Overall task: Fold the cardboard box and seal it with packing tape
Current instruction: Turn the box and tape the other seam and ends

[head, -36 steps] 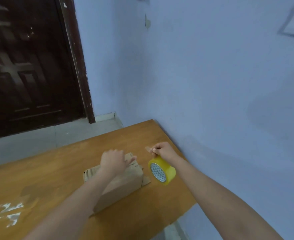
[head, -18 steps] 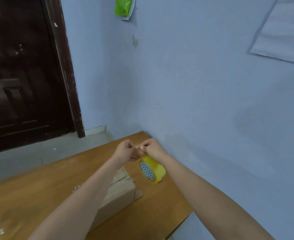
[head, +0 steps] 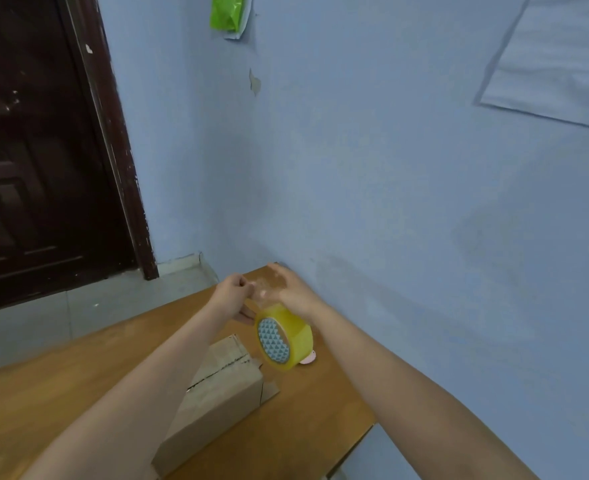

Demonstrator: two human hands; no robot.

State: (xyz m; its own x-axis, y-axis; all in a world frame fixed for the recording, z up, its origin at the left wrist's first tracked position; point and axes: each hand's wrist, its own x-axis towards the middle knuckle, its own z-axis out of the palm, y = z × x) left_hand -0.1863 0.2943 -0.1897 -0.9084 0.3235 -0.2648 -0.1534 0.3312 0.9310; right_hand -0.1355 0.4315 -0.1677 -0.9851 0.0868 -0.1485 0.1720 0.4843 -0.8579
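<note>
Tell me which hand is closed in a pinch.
The left hand: its fingers are curled shut, seemingly pinching the tape end. The right hand, above the tape roll, has its fingers spread.

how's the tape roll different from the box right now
The tape roll is yellow and round; the cardboard box is brown and rectangular. The roll hangs in the air below the right hand; the box lies on the wooden table. The roll is far smaller than the box. Both are over the table.
</note>
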